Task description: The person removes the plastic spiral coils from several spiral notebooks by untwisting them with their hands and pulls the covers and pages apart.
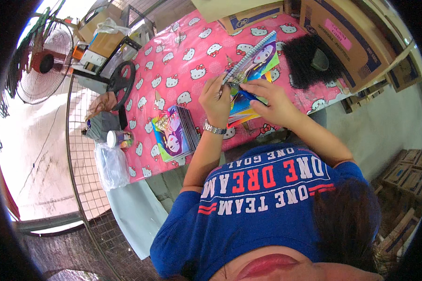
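Observation:
My left hand (pixel 215 99), a metal-band watch at its wrist, grips the near end of a spiral notebook (pixel 263 60) with a colourful cartoon cover. The notebook slants away to the far right, its wire coil along the left edge. My right hand (pixel 271 99) is closed around blue-handled pliers (pixel 246 94), whose metal jaws meet the coil's near end beside my left fingers. Other notebooks with yellow and orange edges (pixel 241 118) lie beneath my hands. To the left sits a stack of spiral notebooks (pixel 174 133) with similar covers.
A pink cat-patterned cloth (pixel 192 51) covers the table. Right of the notebook is a black bristly pile (pixel 309 63) with a dark grey piece on it; cardboard boxes (pixel 347 42) stand behind. Leftward are a white-lidded jar (pixel 119 139), a plastic bag (pixel 111 166) and a fan (pixel 44 62).

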A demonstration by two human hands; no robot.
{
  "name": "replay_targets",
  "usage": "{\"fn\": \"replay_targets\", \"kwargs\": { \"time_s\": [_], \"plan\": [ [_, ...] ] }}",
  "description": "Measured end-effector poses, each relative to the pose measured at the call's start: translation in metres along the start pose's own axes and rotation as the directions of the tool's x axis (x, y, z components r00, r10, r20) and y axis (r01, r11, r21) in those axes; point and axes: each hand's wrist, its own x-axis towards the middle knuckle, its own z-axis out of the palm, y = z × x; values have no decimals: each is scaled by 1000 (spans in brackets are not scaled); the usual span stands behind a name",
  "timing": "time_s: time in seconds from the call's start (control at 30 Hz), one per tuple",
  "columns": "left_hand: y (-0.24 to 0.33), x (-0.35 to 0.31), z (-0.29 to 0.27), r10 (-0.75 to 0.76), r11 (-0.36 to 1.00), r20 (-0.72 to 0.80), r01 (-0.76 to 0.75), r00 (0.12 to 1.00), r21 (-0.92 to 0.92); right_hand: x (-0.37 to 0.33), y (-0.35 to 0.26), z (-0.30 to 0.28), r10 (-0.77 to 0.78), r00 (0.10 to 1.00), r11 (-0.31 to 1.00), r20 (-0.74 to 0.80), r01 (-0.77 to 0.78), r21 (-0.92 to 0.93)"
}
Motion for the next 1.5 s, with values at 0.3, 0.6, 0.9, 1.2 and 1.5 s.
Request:
{"fn": "replay_targets", "kwargs": {
  "time_s": [0.3, 0.6, 0.9, 1.2, 1.5],
  "plan": [
    [-31, -11, -44, -163, 983, -182, 175, 970, 50, 2, 1, 0, 134, 989, 789, 69, -148, 596],
    [-117, -113, -227, -696, 703, -406, 444, 592, -556, -35, 193, -37, 677, 715, 709, -175, -569, 417],
    [-146, -165, -240, -567, 676, -570, 731, 595, 91, 8, 225, -59, 327, 879, 740, -347, -466, -485],
    [-178, -191, -243, -573, 668, -563, 737, 596, 102, 18, 245, -52, 307, 925, 189, -222, -288, -939],
    [-92, -23, -96, -179, 859, -133, 221, 975, 461, 32, 242, -51, 443, 861, 209, -250, -370, -905]
  ]
}}
